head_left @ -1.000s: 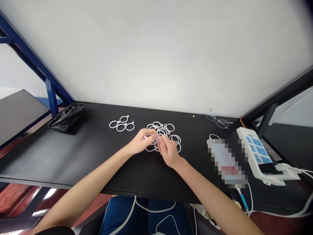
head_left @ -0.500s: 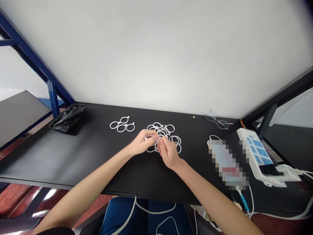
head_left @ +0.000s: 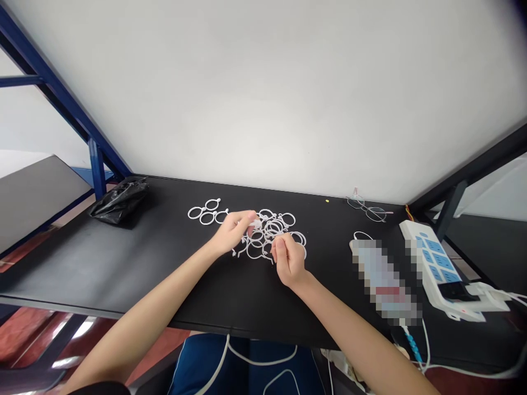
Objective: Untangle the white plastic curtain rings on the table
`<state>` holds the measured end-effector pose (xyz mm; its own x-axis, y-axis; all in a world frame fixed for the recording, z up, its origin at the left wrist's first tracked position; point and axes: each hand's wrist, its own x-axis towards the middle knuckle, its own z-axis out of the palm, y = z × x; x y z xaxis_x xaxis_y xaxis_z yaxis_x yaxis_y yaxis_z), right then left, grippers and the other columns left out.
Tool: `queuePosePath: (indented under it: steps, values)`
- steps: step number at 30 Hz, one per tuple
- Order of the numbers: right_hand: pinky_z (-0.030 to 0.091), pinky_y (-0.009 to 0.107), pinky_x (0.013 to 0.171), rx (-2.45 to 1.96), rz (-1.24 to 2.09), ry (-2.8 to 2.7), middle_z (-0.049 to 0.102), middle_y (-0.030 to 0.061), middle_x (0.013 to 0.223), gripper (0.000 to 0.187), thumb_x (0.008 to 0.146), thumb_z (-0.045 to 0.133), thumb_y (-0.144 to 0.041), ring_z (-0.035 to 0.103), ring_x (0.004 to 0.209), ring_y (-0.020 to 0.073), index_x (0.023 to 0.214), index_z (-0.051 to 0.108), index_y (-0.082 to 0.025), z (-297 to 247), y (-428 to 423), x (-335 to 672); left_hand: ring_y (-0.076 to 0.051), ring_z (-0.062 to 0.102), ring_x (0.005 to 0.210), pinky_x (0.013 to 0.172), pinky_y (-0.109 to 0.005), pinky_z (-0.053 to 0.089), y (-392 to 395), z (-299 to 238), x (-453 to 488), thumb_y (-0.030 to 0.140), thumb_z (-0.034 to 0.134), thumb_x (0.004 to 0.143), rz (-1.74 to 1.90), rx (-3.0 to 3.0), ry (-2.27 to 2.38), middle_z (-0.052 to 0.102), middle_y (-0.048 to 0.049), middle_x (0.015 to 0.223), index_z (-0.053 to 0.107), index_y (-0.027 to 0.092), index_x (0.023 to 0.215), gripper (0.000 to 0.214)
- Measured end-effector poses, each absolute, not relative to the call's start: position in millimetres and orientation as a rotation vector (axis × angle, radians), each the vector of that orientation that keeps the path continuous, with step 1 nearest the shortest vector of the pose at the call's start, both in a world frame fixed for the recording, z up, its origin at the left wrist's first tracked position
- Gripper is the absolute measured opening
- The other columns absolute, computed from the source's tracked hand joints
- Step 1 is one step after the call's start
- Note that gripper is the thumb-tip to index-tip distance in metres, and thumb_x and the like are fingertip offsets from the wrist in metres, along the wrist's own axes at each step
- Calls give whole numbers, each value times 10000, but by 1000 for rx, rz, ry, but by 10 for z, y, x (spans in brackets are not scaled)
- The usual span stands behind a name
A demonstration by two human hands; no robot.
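Across the lower half of the frame runs a black table (head_left: 144,236). At its centre the hands, together half a second ago, are now apart: the left hand (head_left: 231,231) has moved up and left, while the right hand (head_left: 289,260) is curled by the ring heap (head_left: 267,233), its contents hidden. The ring group (head_left: 203,210) lies left of centre, beside the left hand. Smallest, a white piece (head_left: 258,224), apparently a ring's end, is pinched in the left fingertips; the two-handed hold seems finished.
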<state>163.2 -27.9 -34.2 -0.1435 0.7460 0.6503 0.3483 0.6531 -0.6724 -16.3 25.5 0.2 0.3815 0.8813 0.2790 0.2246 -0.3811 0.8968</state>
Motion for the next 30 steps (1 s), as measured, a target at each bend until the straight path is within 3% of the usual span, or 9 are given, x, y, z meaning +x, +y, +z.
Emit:
queuePosePath:
  steps: [2, 6, 10, 15, 30]
  values:
    - [343, 234, 454, -900, 439, -1742, 436, -48, 525, 240, 983, 347, -240, 432, 450, 99, 764, 442, -212, -359, -276, 1634, -139, 518, 605, 630, -262, 410, 356, 1, -295, 482, 314, 970, 1074, 1954, 1172, 549, -4, 606, 623, 144, 820, 482]
    - [336, 230, 446, -886, 443, -1754, 443, -50, 539, 208, 968, 379, -220, 412, 441, 91, 772, 448, -212, -365, -281, 1623, -147, 533, 615, 812, -328, 415, 559, -37, -589, 562, 545, 856, 953, 2437, 1468, 593, -6, 646, 628, 166, 830, 406]
    - [330, 228, 440, -893, 433, -1774, 452, -45, 561, 195, 961, 388, -216, 403, 445, 88, 781, 460, -209, -335, -289, 1611, -155, 555, 633, 823, -336, 413, 672, -107, -772, 605, 563, 830, 863, 2545, 1588, 600, -7, 682, 613, 172, 896, 441]
    - [316, 227, 444, -884, 400, -1790, 430, -50, 563, 192, 957, 398, -207, 385, 444, 83, 774, 455, -208, -308, -280, 1606, -221, 585, 818, 763, -328, 415, 771, -254, -889, 579, 604, 811, 730, 2559, 1720, 638, -61, 831, 622, 175, 879, 410]
    - [348, 233, 475, -875, 431, -1828, 428, -42, 569, 214, 967, 396, -235, 404, 467, 93, 766, 463, -211, -342, -276, 1593, -280, 546, 914, 802, -387, 426, 844, -401, -991, 594, 619, 779, 741, 2437, 1922, 618, -105, 969, 690, 175, 941, 455]
